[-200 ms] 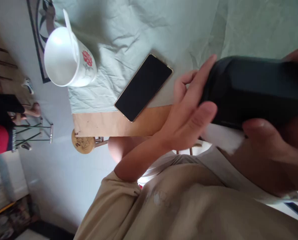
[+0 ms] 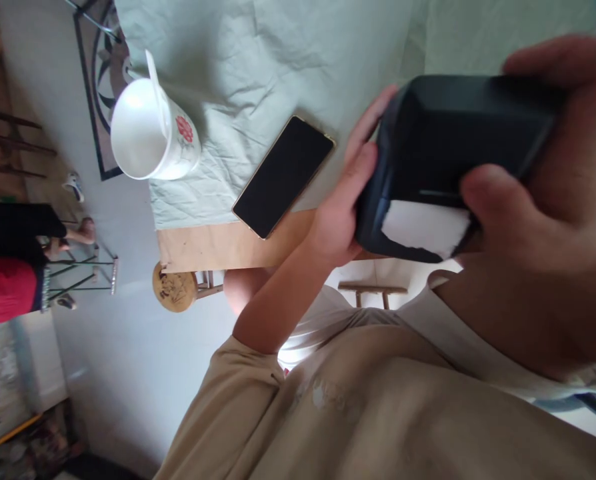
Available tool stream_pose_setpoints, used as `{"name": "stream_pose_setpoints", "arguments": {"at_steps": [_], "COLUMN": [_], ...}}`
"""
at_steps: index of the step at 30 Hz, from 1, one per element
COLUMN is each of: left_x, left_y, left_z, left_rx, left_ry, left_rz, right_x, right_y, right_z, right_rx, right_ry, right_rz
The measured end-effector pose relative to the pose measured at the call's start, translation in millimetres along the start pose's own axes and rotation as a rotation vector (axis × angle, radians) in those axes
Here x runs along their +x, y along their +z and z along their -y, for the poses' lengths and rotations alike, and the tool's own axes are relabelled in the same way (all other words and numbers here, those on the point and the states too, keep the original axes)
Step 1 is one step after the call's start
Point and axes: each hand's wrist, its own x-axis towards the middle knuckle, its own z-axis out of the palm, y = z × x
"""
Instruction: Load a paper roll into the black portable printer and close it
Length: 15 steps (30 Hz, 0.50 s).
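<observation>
1. Right hand [image 2: 543, 213] is gripping a black box-shaped case [image 2: 453, 147], thumb lying across its near face, other fingers wrapping over the far top edge.
2. Left hand [image 2: 345, 200] is pressing flat against the case's left end, fingers stretched out along it rather than curled, so it is bracing more than clasping.
3. The case is being held up in the air between both hands, above the near edge of the table [image 2: 218, 247] and over the person's lap, not touching the table.
4. A white patch [image 2: 425, 227] is showing on the case's near lower face, just under the right thumb; cannot tell whether it is a label or paper.
5. A smartphone [image 2: 283, 175] with dark screen is lying face up on the pale green cloth [image 2: 278, 60], near the table's near edge, just left of the left hand, set diagonally.
6. A white mug [image 2: 151, 133] with a red flower print is sitting at the cloth's left near corner, well apart from the case; a white spoon [image 2: 154, 77] is standing in it.
7. Bare wood of the table is showing as a strip along the near edge beyond the cloth.
8. A small round wooden stool [image 2: 174, 287] is standing on the floor under the table's left near corner.
</observation>
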Motion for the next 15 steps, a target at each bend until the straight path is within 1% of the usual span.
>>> {"name": "stream_pose_setpoints", "arguments": {"at_steps": [2,3,5,7,9,11,13,15], "left_x": [-3,-4,-7,-8,-8,-8,-8,-8], "left_y": [1.3,0.9,-1.8,-5.6,-8.8,-10.5,-10.7,-10.8], "left_z": [-2,-3,-5,-7,-9,-10,-10,-9], "left_rx": [-0.147,-0.184,-0.185,-0.127,-0.079,-0.043,-0.009,-0.005], "left_ry": [-0.104,-0.150,-0.192,-0.163,-0.110,-0.076,-0.076,-0.091], "left_rz": [-0.080,-0.114,-0.190,-0.261,-0.307,-0.342,-0.364,-0.347], "right_x": [8,13,22,29,34,35,32,27], "right_y": [-2,-4,-5,-4,-1,3,6,7], "right_z": [2,4,9,15,18,16,9,1], "right_rx": [-0.162,-0.237,-0.347,-0.406,-0.382,-0.328,-0.265,-0.196], "right_ry": [-0.094,-0.105,-0.111,-0.162,-0.233,-0.323,-0.396,-0.440], "right_rz": [0.160,0.218,0.273,0.281,0.274,0.268,0.281,0.278]}}
